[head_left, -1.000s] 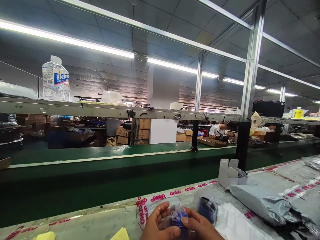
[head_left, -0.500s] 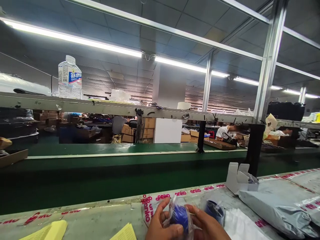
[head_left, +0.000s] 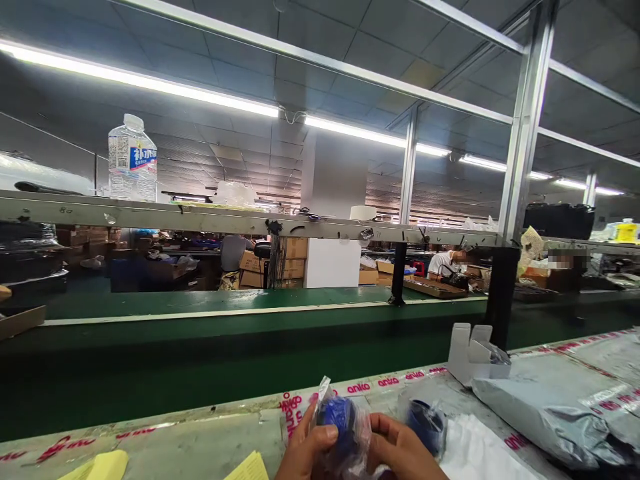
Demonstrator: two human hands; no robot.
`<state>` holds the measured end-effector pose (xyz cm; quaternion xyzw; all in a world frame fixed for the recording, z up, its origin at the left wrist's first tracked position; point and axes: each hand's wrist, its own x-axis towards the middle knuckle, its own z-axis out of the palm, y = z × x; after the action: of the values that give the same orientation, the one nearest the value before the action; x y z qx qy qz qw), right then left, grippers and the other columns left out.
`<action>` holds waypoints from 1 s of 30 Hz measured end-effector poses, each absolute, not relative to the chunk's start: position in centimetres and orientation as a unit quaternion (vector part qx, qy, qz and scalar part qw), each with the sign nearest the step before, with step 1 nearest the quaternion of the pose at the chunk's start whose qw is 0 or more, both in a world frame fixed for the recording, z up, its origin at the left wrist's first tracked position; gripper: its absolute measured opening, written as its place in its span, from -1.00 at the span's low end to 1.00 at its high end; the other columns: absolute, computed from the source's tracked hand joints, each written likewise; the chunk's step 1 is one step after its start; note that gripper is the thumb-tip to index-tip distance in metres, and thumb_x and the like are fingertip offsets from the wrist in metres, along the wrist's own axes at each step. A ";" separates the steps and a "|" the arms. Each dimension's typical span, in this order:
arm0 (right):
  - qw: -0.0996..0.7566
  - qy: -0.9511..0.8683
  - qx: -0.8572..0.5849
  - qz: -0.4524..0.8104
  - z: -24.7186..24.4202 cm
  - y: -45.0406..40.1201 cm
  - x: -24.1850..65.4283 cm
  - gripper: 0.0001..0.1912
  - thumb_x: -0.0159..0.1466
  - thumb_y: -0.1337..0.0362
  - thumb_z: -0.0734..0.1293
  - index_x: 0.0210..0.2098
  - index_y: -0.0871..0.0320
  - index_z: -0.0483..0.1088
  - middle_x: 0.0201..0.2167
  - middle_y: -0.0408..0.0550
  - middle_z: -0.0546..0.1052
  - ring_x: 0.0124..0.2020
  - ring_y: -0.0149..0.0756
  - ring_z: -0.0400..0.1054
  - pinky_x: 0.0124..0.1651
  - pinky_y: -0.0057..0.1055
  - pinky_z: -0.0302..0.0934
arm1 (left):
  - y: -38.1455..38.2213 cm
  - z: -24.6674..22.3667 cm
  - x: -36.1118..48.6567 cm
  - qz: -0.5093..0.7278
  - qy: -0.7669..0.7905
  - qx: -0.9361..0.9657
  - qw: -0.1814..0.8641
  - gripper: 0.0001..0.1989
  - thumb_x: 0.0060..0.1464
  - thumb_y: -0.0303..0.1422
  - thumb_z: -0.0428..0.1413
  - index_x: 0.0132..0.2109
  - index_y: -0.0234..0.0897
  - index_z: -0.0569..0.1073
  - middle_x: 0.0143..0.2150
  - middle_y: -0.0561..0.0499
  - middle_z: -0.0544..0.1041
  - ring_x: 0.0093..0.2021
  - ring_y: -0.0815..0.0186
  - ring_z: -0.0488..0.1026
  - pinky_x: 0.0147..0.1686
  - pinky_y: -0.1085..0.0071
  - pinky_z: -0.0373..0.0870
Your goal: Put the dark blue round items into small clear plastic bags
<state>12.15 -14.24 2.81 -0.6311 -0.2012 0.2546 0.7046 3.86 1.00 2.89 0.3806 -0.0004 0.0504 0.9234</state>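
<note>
Head view: a blue item [head_left: 341, 419] in a clear plastic bag [head_left: 362, 440] is clasped in the curled left hand [head_left: 303, 448]; the bag's near side is pinched by the half-closed right hand [head_left: 397, 448]. Beside the right hand, a wrapped dark-blue cylinder [head_left: 424, 425] is seen on the desk [head_left: 210, 437].

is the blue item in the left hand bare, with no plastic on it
No, clear plastic covers the blue item in the left hand.
</note>
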 end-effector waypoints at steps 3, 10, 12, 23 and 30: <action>0.704 -0.173 -0.647 0.235 3.8 -14.2 11.8 -0.65 0.03 0.06 0.49 -0.40 0.13 0.35 -0.68 -0.27 0.39 -0.73 -0.52 0.12 -0.68 -0.61 -0.05 | 1.2 3.4 3.5 0.038 0.013 0.391 0.919 -0.23 -0.26 -0.13 0.41 0.15 -0.23 0.43 -0.17 -0.12 0.61 -0.14 -0.01 0.59 -0.13 0.17 0.49; 0.692 -0.184 -0.696 0.057 6.5 -14.4 11.1 -0.80 0.06 0.14 0.39 -0.40 0.11 0.36 -0.56 -0.22 0.40 -0.52 -0.31 0.39 -0.63 -0.51 0.26 | 1.0 2.9 3.7 0.034 0.049 0.392 0.918 -0.31 -0.24 -0.09 0.44 0.02 -0.24 0.44 -0.24 -0.08 0.64 -0.19 0.07 0.60 -0.31 0.36 0.46; 0.669 -0.199 -0.714 0.043 7.0 -14.7 11.2 -0.78 0.09 0.11 0.37 -0.35 0.11 0.37 -0.52 -0.18 0.45 -0.47 -0.26 0.41 -0.58 -0.47 0.30 | 1.0 2.9 3.8 0.038 0.058 0.402 0.913 -0.27 -0.27 -0.05 0.46 0.03 -0.23 0.43 -0.23 -0.07 0.65 -0.23 0.09 0.61 -0.37 0.39 0.44; 0.476 -0.338 -0.806 -0.096 5.2 -15.4 10.2 -0.22 0.12 -0.11 0.44 0.22 0.15 0.33 0.33 0.18 0.31 0.31 0.13 0.21 0.17 -0.18 0.29 | 0.8 2.5 4.1 0.078 0.008 0.413 0.907 -0.18 -0.30 -0.07 0.50 0.10 -0.24 0.42 -0.18 -0.10 0.63 -0.29 0.14 0.60 -0.31 0.34 0.47; 0.418 -0.467 -0.779 -0.022 4.0 -14.8 11.4 -0.39 0.12 0.25 0.45 0.19 0.08 0.44 0.21 0.07 0.48 0.21 -0.01 0.38 0.23 -0.30 0.27 | 1.2 1.2 3.8 0.078 0.000 0.495 0.866 -0.03 -0.35 -0.12 0.56 0.20 -0.27 0.37 -0.27 -0.03 0.60 -0.44 0.29 0.53 -0.34 0.41 0.44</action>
<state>11.39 -14.80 4.00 -0.7787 -0.4674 -0.0224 0.4180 3.85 1.21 1.21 0.4947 -0.0001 0.0781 0.8655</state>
